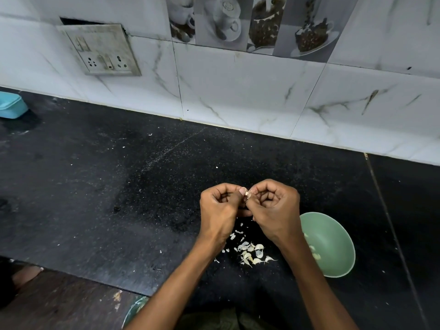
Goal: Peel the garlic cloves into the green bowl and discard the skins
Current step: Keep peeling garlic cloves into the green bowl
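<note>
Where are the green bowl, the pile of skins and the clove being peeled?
green bowl (333, 236): head view, bare inner wall.
pile of skins (252, 254): head view, middle of heap.
clove (247, 194): head view, tip between both thumbs.

I am standing in a home kitchen. Under my arms runs a black speckled stone counter (119, 186), dusted with crumbs and small flakes. Behind it the wall (238, 86) is clad in white marble-look tiles, and a strip of decorative tiles (250, 22) higher up shows coffee cups, saucers and coffee beans, the kind of picture people put up where they cook. A grubby switch and socket plate (102, 50) is set into the wall. A light blue plastic tub (12, 106) sits at the far left, and a green bowl (333, 246) and garlic skins (250, 253) lie on the counter.
</note>
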A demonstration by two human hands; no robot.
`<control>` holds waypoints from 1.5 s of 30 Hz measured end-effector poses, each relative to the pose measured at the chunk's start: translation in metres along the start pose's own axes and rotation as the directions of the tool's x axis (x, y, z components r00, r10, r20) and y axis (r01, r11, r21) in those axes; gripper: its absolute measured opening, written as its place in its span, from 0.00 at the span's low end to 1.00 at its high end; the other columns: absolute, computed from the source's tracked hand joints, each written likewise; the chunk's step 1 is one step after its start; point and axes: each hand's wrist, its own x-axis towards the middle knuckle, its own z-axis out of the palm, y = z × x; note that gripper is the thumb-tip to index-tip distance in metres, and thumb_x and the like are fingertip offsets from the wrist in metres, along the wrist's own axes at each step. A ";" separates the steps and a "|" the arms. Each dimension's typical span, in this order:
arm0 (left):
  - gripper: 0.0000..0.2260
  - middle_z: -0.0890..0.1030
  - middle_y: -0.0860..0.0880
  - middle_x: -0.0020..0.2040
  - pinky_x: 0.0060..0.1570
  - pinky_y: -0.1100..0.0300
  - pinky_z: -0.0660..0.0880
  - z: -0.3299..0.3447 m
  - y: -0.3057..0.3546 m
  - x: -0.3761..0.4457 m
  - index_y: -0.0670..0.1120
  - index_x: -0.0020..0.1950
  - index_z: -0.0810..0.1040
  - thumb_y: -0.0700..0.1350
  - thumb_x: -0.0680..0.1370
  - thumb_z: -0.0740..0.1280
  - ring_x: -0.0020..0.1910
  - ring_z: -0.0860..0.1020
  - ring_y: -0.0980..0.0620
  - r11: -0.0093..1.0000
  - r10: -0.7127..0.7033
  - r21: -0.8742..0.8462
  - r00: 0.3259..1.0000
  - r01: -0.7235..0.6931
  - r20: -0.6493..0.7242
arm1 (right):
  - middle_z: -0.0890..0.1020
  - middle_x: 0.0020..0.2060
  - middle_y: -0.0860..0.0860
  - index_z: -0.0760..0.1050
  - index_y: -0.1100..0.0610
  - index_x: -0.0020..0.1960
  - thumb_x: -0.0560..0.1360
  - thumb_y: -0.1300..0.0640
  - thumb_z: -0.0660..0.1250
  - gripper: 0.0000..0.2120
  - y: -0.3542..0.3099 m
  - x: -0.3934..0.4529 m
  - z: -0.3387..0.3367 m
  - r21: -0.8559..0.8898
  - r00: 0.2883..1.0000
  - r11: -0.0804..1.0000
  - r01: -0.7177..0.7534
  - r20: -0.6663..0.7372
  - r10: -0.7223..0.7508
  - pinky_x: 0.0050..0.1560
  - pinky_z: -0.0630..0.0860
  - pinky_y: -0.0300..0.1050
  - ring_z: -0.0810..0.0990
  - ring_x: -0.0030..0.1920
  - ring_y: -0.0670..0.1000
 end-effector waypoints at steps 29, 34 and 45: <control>0.11 0.84 0.40 0.45 0.42 0.59 0.79 -0.013 -0.002 0.009 0.38 0.52 0.84 0.33 0.77 0.63 0.46 0.81 0.47 0.970 -0.110 -0.203 0.984 0.138 0.143 | 0.83 0.33 0.54 0.82 0.61 0.41 0.73 0.72 0.72 0.07 -0.003 0.000 0.004 0.065 0.996 0.994 -0.084 -0.012 0.085 0.28 0.81 0.47 0.82 0.28 0.51; 0.10 0.84 0.42 0.45 0.38 0.62 0.78 -0.014 0.000 0.010 0.42 0.44 0.85 0.31 0.77 0.67 0.41 0.81 0.51 0.965 -0.123 -0.211 0.981 0.153 0.151 | 0.84 0.35 0.53 0.83 0.61 0.42 0.74 0.71 0.72 0.07 -0.003 0.001 0.002 0.064 0.997 0.995 -0.081 -0.005 0.082 0.28 0.80 0.43 0.83 0.31 0.49; 0.05 0.85 0.44 0.40 0.37 0.61 0.79 -0.017 0.002 0.012 0.41 0.43 0.86 0.34 0.75 0.71 0.39 0.83 0.51 0.970 -0.170 -0.158 0.980 0.184 0.100 | 0.82 0.37 0.47 0.86 0.58 0.42 0.72 0.63 0.75 0.03 -0.003 0.003 -0.004 -0.266 0.972 0.935 0.234 0.070 -0.224 0.31 0.75 0.35 0.80 0.30 0.46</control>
